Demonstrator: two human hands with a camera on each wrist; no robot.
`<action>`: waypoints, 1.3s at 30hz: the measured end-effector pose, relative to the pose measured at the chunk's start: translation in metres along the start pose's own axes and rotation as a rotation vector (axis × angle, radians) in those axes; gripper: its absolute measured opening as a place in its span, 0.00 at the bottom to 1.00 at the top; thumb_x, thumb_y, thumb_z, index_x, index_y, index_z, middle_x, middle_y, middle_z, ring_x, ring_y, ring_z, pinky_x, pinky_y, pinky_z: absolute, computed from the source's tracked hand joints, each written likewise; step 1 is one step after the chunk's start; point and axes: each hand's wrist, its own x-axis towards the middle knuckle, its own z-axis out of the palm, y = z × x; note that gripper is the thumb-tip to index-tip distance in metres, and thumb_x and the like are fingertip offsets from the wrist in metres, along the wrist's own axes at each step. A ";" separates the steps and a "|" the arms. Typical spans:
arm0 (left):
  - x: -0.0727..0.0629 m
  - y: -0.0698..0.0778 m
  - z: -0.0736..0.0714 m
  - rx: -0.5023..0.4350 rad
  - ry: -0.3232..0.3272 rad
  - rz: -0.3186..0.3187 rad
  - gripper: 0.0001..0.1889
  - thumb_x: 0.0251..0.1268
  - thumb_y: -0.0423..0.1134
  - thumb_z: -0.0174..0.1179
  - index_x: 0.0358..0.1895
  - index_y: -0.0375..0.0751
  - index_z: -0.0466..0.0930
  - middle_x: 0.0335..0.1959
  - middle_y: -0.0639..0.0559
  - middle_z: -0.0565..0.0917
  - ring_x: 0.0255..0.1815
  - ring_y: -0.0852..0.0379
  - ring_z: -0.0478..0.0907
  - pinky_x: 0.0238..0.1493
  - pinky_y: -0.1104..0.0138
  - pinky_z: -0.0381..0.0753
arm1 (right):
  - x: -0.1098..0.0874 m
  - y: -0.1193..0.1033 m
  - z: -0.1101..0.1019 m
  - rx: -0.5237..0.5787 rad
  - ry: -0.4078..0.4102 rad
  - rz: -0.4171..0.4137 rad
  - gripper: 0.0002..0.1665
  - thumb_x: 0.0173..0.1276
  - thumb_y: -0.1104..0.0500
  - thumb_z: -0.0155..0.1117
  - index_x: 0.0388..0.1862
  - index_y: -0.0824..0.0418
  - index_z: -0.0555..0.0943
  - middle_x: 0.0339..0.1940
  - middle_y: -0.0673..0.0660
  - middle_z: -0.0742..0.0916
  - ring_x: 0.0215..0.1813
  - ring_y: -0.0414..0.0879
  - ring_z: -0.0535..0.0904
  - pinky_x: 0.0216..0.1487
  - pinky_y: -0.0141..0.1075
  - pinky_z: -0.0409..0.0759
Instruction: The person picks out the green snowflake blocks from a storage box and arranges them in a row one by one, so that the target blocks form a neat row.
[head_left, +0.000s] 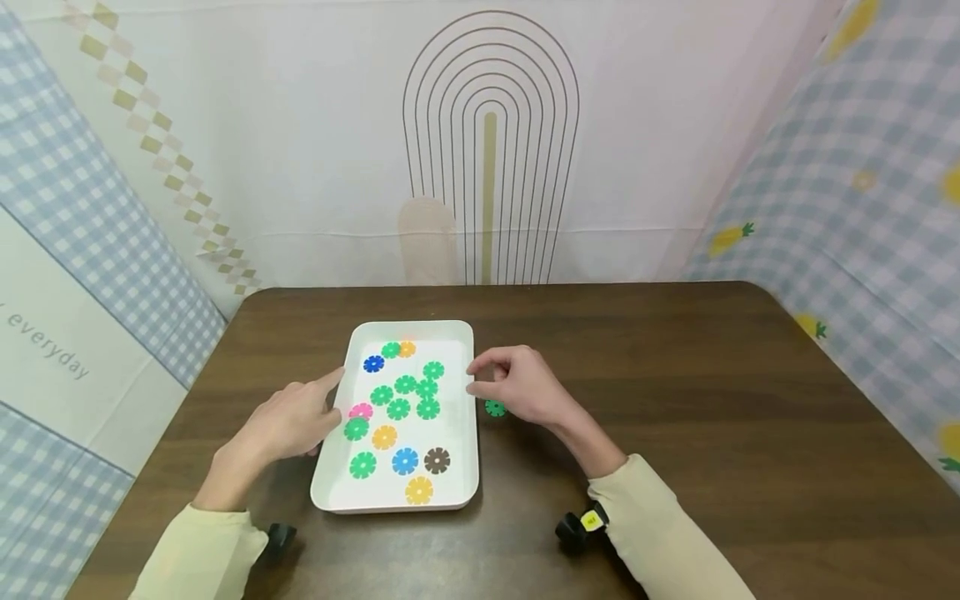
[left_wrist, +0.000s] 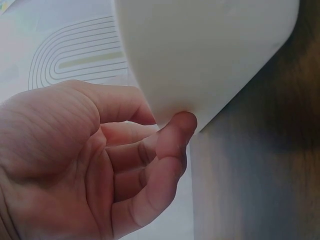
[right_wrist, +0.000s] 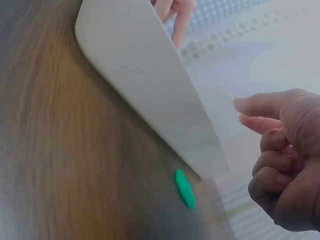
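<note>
A white rectangular tray (head_left: 397,502) holds several notched plastic discs, mostly green, such as the green disc (head_left: 363,465). Yellow, blue, pink and brown ones lie among them. At the tray's left side, my left hand (head_left: 291,418) holds the edge; in the left wrist view, its thumb lies at the rim and a curled fingertip (left_wrist: 184,122) touches the outer wall. My right hand (head_left: 527,385) hovers by the right rim with thumb and index finger apart, nothing between them, the other fingers curled. Below it, a green disc (head_left: 496,408) lies on the table beside the tray.
The dark brown wooden table (head_left: 637,358) carries the tray left of its middle. Behind stands a white cloth (head_left: 315,150) with a line arch pattern; a checked cloth (head_left: 862,208) hangs on the right. Black devices sit at both wrists, including the right wrist device (head_left: 573,531).
</note>
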 end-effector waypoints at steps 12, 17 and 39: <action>0.001 -0.002 0.002 -0.016 -0.007 -0.004 0.38 0.75 0.38 0.53 0.84 0.34 0.53 0.22 0.49 0.79 0.19 0.55 0.76 0.23 0.62 0.72 | 0.013 -0.024 0.037 -0.237 -0.046 0.009 0.12 0.66 0.53 0.79 0.46 0.54 0.92 0.24 0.50 0.82 0.26 0.42 0.70 0.29 0.33 0.66; 0.001 -0.001 0.001 -0.016 -0.004 -0.001 0.38 0.74 0.37 0.52 0.84 0.34 0.54 0.21 0.50 0.79 0.18 0.55 0.76 0.23 0.63 0.71 | 0.014 -0.027 0.046 -0.491 -0.037 -0.021 0.16 0.66 0.46 0.78 0.50 0.48 0.92 0.40 0.48 0.93 0.30 0.42 0.76 0.30 0.35 0.73; 0.000 -0.003 0.002 -0.025 0.000 0.002 0.37 0.75 0.36 0.52 0.84 0.35 0.54 0.22 0.49 0.79 0.17 0.55 0.76 0.22 0.63 0.72 | 0.018 -0.031 0.068 -0.866 -0.048 -0.093 0.18 0.67 0.38 0.74 0.25 0.47 0.85 0.25 0.47 0.77 0.34 0.48 0.69 0.43 0.43 0.61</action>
